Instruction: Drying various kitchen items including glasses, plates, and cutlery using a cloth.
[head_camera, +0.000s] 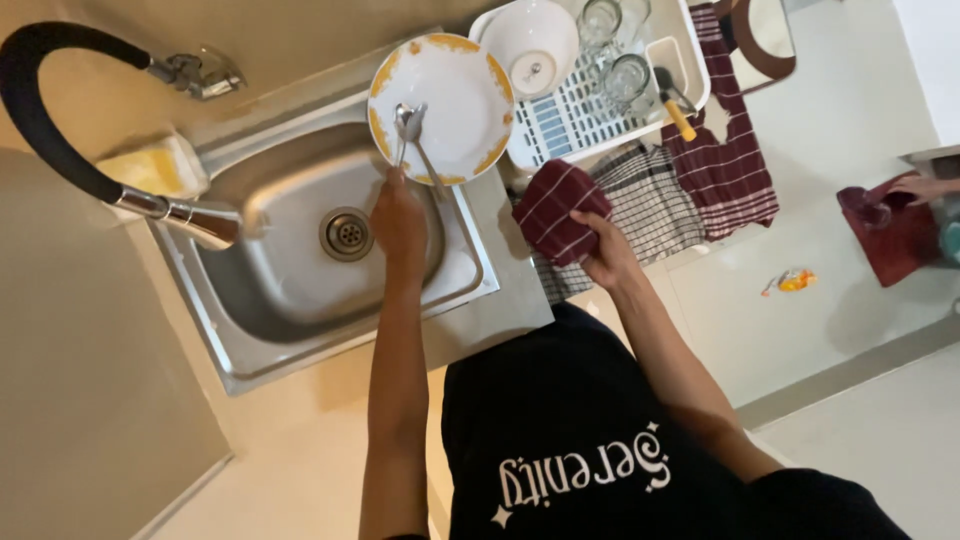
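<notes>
My black shirt (580, 440) fills the bottom of the view, nearest of all, with both my bare forearms reaching up from it.

My left hand (398, 222) is closed around the handles of two spoons (410, 125) and the lower rim of a plate (441, 108), holding them together. The plate is white with orange patches on its rim, and it hangs tilted over the far right corner of the sink (300, 290); the spoon bowls lie against its face.

My right hand (605, 252) grips a bunched cloth (560, 210), dark red with thin white stripes, fingers wrapped around its lower edge. It is just right of the plate, not touching it, above the counter edge.

Beyond the cloth stands a white rack (580, 110) holding a white bowl (530, 45), some glasses (625, 75) and a yellow-handled tool (678, 115). Checked towels (700, 180) lie under and beside the rack.

To the left, a tap (190, 220) with a black hose arcs over the sink, its steel nozzle pointing in over the drain (347, 233). A yellow sponge (150, 170) sits just behind it.

At the far right edge another person's hand (925, 187) rests on a dark red cloth.
</notes>
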